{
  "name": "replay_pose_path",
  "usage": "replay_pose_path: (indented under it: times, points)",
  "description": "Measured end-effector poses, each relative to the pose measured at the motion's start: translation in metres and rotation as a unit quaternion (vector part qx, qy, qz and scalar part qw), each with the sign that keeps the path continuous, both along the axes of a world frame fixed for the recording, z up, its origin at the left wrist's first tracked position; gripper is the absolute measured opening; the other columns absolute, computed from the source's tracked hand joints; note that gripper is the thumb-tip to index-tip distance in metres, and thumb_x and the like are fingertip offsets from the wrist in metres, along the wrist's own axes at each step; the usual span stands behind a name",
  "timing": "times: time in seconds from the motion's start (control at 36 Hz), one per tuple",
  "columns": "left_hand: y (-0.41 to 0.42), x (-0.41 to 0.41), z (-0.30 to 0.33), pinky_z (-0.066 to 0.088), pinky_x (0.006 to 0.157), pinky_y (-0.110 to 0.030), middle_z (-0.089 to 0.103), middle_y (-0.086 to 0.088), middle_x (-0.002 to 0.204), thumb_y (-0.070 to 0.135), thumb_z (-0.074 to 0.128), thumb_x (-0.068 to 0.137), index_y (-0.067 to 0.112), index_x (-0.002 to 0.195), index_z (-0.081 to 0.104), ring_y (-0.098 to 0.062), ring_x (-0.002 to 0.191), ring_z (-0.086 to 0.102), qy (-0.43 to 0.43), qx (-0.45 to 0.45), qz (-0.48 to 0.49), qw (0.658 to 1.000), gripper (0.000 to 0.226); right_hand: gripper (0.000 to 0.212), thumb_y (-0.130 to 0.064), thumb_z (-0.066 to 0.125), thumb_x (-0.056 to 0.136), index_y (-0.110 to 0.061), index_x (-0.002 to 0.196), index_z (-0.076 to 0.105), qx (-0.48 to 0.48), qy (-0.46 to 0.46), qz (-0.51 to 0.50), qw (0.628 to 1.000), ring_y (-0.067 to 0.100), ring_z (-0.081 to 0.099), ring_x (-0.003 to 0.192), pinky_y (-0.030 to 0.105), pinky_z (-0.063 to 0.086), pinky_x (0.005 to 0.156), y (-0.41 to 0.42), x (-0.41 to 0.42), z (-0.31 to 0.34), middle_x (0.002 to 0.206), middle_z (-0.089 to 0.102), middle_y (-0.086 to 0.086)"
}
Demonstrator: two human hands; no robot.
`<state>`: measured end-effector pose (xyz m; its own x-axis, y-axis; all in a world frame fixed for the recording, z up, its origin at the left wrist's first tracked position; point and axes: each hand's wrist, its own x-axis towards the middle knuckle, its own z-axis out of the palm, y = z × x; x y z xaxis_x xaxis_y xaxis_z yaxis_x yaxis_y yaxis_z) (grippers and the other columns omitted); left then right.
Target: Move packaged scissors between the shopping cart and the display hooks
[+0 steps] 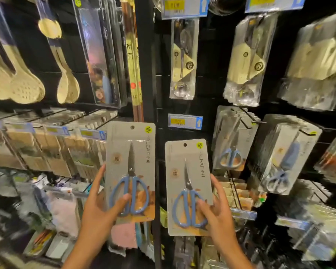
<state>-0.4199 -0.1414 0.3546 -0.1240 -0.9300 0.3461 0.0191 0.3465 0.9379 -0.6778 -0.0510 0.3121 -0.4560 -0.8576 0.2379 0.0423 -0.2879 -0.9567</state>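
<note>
Scissors packs are held upright before the display: left pack [130, 169] gripped by left hand [99, 206], right pack [188, 187] by right hand [215, 208], fingers [203, 207] curled round edges. More packs [230, 140] hang on hooks [242, 121] right.

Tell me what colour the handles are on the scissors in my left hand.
Blue handles, clearest in the head view; the left hand holds that pack.
</note>
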Motion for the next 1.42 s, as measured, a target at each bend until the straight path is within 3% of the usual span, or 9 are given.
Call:
replay_pose_path:
  times: [0.11,0.28,0.58,0.86,0.97,1.08,1.17,1.28,1.42]
  points:
    - [-0.012,-0.003,-0.002,0.037,0.114,-0.059,0.040,0.022,0.155,0.027,0.079,0.077,0.065,0.143,0.032,-0.020,0.142,0.044,0.000,-0.003,0.000,1.000,0.090,0.066,-0.009,0.061,0.096,-0.046,0.146,0.038,0.010,0.005,0.006,1.000,0.013,0.063,0.124,0.039,0.055,0.100,-0.010,-0.009,-0.005,0.138,0.062,-0.011]
    - [-0.025,-0.005,0.000,0.036,0.115,-0.058,0.034,0.035,0.153,0.023,0.077,0.079,0.064,0.143,0.032,-0.014,0.144,0.041,-0.001,-0.011,-0.010,1.000,0.089,0.065,-0.004,0.059,0.097,-0.041,0.147,0.039,-0.007,0.014,-0.010,1.000,0.011,0.062,0.125,0.025,0.056,0.093,-0.028,-0.008,-0.005,0.138,0.062,-0.014]
    - [-0.056,0.003,-0.005,0.033,0.117,-0.057,0.031,0.041,0.151,0.028,0.077,0.077,0.068,0.140,0.032,-0.016,0.147,0.036,0.005,-0.017,-0.059,0.998,0.087,0.064,-0.002,0.058,0.097,-0.038,0.146,0.040,-0.018,0.034,-0.080,0.996,0.009,0.061,0.125,0.021,0.056,0.088,-0.047,0.008,-0.013,0.138,0.061,-0.015]
    - [-0.059,0.005,-0.002,0.040,0.115,-0.048,0.039,0.044,0.144,0.018,0.075,0.077,0.059,0.145,0.033,-0.006,0.139,0.047,0.032,-0.021,-0.090,0.995,0.090,0.066,-0.004,0.058,0.098,-0.034,0.151,0.034,-0.020,0.057,-0.110,0.992,0.012,0.062,0.125,0.025,0.056,0.094,-0.057,0.014,-0.016,0.138,0.062,-0.014]
    - [-0.060,0.007,-0.002,0.043,0.112,-0.047,0.043,0.035,0.147,0.018,0.076,0.076,0.062,0.144,0.034,-0.010,0.137,0.050,0.038,-0.024,-0.089,0.995,0.091,0.066,-0.005,0.060,0.098,-0.037,0.150,0.036,-0.027,0.060,-0.114,0.991,0.012,0.061,0.127,0.028,0.055,0.096,-0.064,0.014,-0.013,0.141,0.060,-0.009]
    - [-0.060,0.006,0.001,0.043,0.112,-0.046,0.042,0.045,0.141,0.021,0.075,0.075,0.061,0.144,0.033,-0.009,0.138,0.048,0.034,-0.030,-0.091,0.995,0.090,0.066,-0.003,0.058,0.098,-0.036,0.151,0.035,-0.042,0.055,-0.106,0.992,0.008,0.059,0.128,0.025,0.054,0.096,-0.070,0.012,-0.007,0.139,0.060,-0.018]
    - [-0.059,0.006,0.001,0.042,0.113,-0.050,0.039,0.044,0.144,0.023,0.076,0.075,0.061,0.145,0.032,-0.010,0.139,0.046,0.035,-0.037,-0.093,0.994,0.090,0.067,-0.002,0.058,0.098,-0.034,0.151,0.034,-0.056,0.052,-0.103,0.992,0.008,0.059,0.128,0.025,0.054,0.097,-0.073,0.011,-0.005,0.143,0.059,-0.011]
    - [-0.057,0.003,0.002,0.043,0.110,-0.042,0.042,0.053,0.131,0.024,0.075,0.072,0.060,0.143,0.033,0.002,0.131,0.050,0.037,-0.037,-0.090,0.995,0.090,0.068,-0.003,0.059,0.098,-0.040,0.150,0.036,-0.068,0.059,-0.105,0.990,0.011,0.052,0.136,0.028,0.052,0.103,-0.077,0.009,-0.004,0.154,0.047,-0.006]
    - [-0.060,0.004,0.000,0.043,0.112,-0.054,0.042,0.029,0.151,0.022,0.077,0.075,0.065,0.141,0.034,-0.014,0.138,0.049,0.033,-0.038,-0.086,0.995,0.090,0.067,0.000,0.058,0.098,-0.034,0.151,0.035,-0.077,0.063,-0.099,0.990,0.009,0.055,0.133,0.024,0.052,0.100,-0.085,0.007,0.004,0.152,0.050,-0.006]
